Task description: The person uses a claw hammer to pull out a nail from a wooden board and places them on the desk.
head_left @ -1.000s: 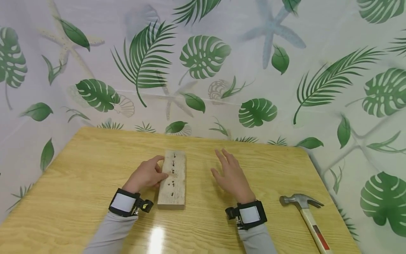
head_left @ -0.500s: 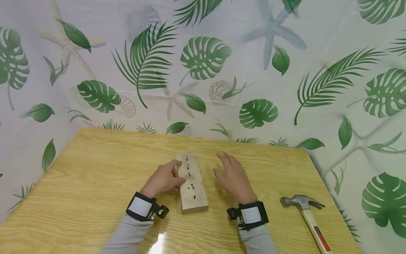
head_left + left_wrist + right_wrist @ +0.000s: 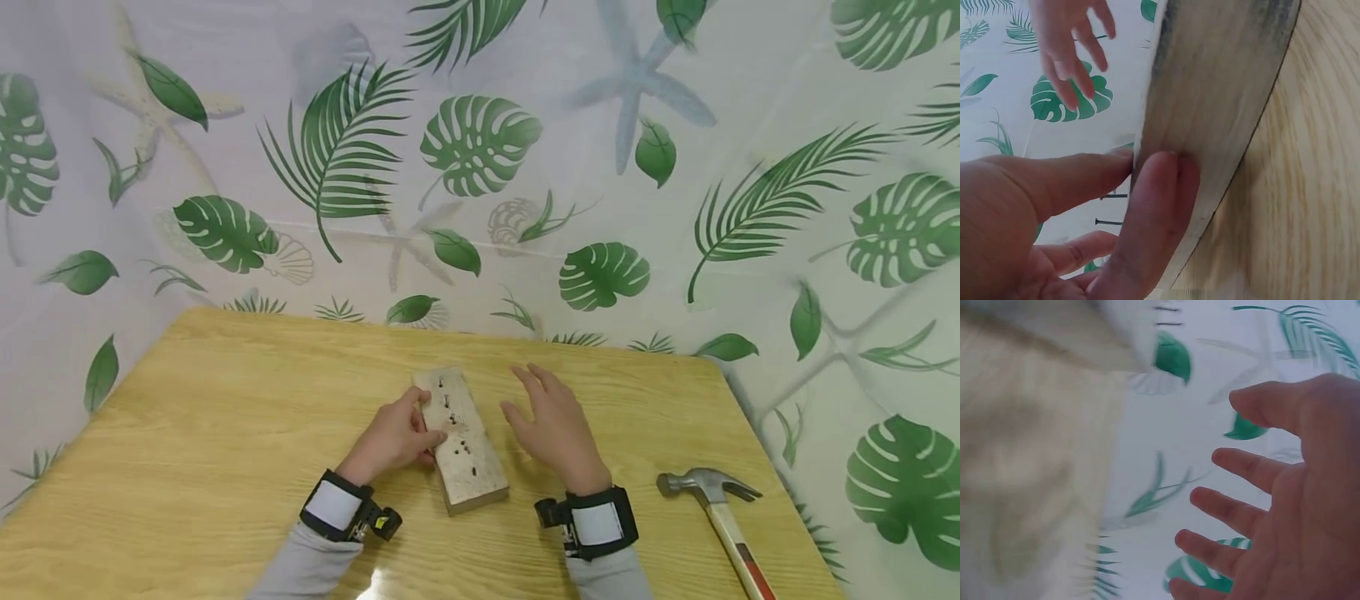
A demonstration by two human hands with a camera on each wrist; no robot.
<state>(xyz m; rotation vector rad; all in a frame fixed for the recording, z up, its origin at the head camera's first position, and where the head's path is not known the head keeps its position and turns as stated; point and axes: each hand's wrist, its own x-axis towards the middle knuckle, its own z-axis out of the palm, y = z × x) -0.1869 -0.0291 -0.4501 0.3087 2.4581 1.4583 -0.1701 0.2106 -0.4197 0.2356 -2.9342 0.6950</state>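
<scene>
Near the middle of the tabletop [image 3: 187,450] lies a pale wooden block [image 3: 461,442], turned at a slant so its near end points toward the right front corner. A row of small dark nails [image 3: 453,419] runs along its top face; some stand up, and the left wrist view shows two of them in profile past the block's edge. The left hand [image 3: 390,437] rests against the block's left side, thumb on the top edge and fingers [image 3: 1160,206] pressed flat along the side face, so its grip is a light pinch on the wood. The right hand [image 3: 555,429] hovers just beside the block on its right, not touching it, palm down and fingers [image 3: 1241,469] spread and relaxed, its grip released. Both wrists wear black straps with white patches. Toward the right edge of the tabletop, well apart from the block, lies a claw hammer [image 3: 712,500], its metal head toward the hands and its handle running off toward the front right corner. Behind the tabletop hangs a white curtain [image 3: 600,167] printed with green leaves and starfish.
</scene>
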